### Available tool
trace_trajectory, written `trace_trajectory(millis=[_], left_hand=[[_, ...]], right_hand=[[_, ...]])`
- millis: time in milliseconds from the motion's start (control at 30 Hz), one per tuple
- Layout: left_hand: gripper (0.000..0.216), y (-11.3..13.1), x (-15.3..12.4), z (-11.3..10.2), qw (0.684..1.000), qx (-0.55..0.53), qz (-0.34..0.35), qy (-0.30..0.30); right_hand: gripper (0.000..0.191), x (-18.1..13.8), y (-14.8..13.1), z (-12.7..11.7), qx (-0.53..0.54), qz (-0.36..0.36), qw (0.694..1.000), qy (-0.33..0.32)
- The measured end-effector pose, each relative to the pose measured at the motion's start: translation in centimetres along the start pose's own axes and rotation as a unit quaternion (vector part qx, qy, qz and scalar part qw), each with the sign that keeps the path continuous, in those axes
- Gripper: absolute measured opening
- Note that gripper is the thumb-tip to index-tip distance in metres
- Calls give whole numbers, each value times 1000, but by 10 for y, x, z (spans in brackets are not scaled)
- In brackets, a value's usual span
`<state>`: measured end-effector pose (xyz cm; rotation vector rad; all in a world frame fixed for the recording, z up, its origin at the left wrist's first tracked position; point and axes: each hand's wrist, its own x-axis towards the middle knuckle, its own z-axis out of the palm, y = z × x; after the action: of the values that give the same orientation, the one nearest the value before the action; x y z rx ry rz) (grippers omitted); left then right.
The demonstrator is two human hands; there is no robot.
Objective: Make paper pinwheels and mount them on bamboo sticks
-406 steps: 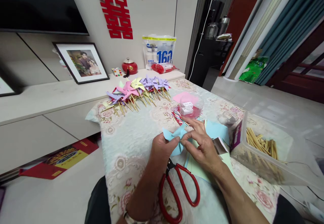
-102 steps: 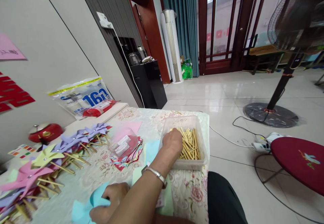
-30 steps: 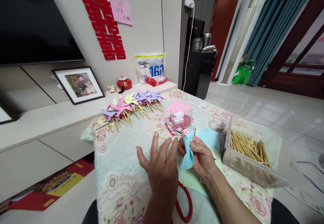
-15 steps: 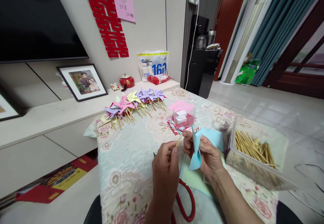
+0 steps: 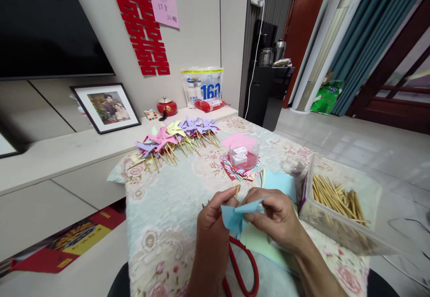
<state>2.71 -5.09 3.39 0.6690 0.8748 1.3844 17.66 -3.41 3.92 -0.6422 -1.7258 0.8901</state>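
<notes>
My left hand (image 5: 211, 221) is closed around a thin wooden stick (image 5: 237, 191), whose tip shows above the fingers. Pinched in my right hand (image 5: 280, 218) is a light blue paper pinwheel (image 5: 231, 217). Its folded blades now lie against the left hand, with the stick end just behind them. Whether stick and pinwheel touch is hidden. Below the hands are red-handled scissors (image 5: 254, 272), their blades mostly covered by my left hand. Pale green paper sheets (image 5: 260, 244) lie under my right hand, and blue sheets (image 5: 278, 181) lie behind it.
A clear plastic bin (image 5: 331, 213) of wooden sticks (image 5: 331, 192) stands on the right. Finished pinwheels (image 5: 164, 138) in several colours lie at the far left. A round clear tub (image 5: 244, 156) sits on striped paper at the back. Another small clear container (image 5: 293, 165) is beside the bin.
My right hand has brought the pinwheel left and turned it, from upright to tilted across my left hand. The left hand keeps the stick, its tip now pointing more upright.
</notes>
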Motion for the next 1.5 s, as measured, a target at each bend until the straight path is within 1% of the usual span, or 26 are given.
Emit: trace_trajectory(millis=[67,167,367,533,733,867,1067,1167,1333,1500], left_hand=[[28,-1,0,-1,1000,4,17,-18],[26,-4,1,-2,999,13,29,-29],[26,-7,3,-7,996,35,57,-63],[25,-6,1,-8,993,58,58,-85],[22,-8,0,-9,989,95,75,-85],[23,-6,0,-9,986,119,76,-86],[21,-6,1,-7,981,145,108,-68],[22,-7,0,-7,979,150,120,-71],[21,-6,-1,-9,975,164,131,-72],[22,-5,-2,-7,974,173,125,-71]], right_hand=[[6,1,-2,1,-54,-45,997,18],[12,3,-4,2,-111,-94,988,47],[20,4,-11,4,-186,-151,967,88],[24,2,-8,5,-234,-185,947,120],[26,3,-7,6,-282,-194,931,124],[27,3,-7,6,-294,-199,926,128],[26,2,-6,5,-298,-192,926,127],[24,2,-6,6,-295,-194,927,126],[25,2,-7,6,-293,-194,928,125],[25,2,-6,6,-293,-190,928,126]])
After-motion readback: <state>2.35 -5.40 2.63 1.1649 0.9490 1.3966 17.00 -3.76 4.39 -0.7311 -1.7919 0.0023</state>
